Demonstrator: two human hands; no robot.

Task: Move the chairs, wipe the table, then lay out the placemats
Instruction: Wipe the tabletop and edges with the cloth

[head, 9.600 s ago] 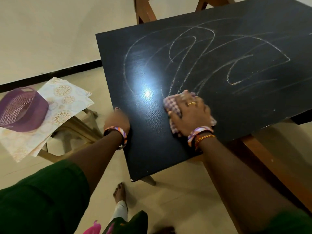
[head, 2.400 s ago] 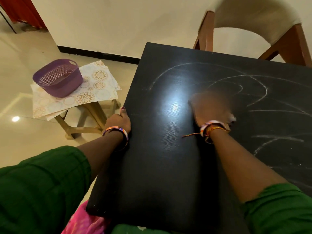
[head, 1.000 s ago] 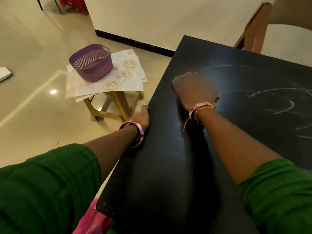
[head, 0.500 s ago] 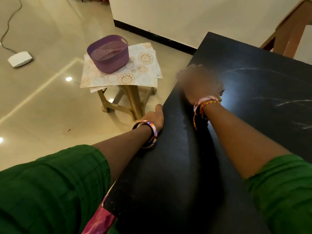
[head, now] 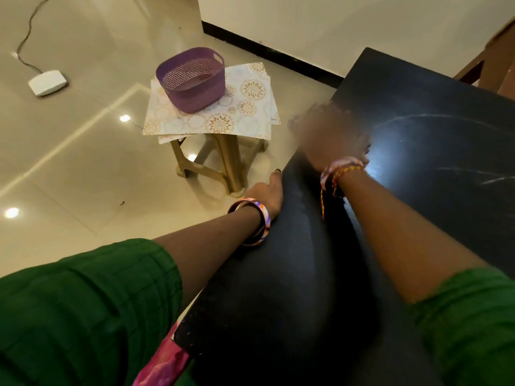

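From the head camera, a black counter with a fine wood grain fills the right and lower part of the view, its left edge running diagonally up toward a cream wall with a dark skirting strip. Pale curved smear lines cross the far part of the counter, and a bright light reflection sits on it just beside the right wrist. The right hand lies on the counter near its left edge, blurred; whether its fingers are curled or hold anything cannot be told. A patterned bangle and orange thread circle that wrist. The left hand rests at the counter's left edge, thumb on top and the fingers hidden below the edge, so its grip cannot be told for certain; a striped bangle sits on the wrist. Both arms wear green sleeves.

Left of the counter, on glossy cream floor tiles that mirror ceiling lights, a tan plastic stool carries a stack of floral placemats, with a purple perforated basket standing on them. Farther left of the counter a white box with a cable lies on the floor. A wooden chair frame shows past the counter's far right edge.
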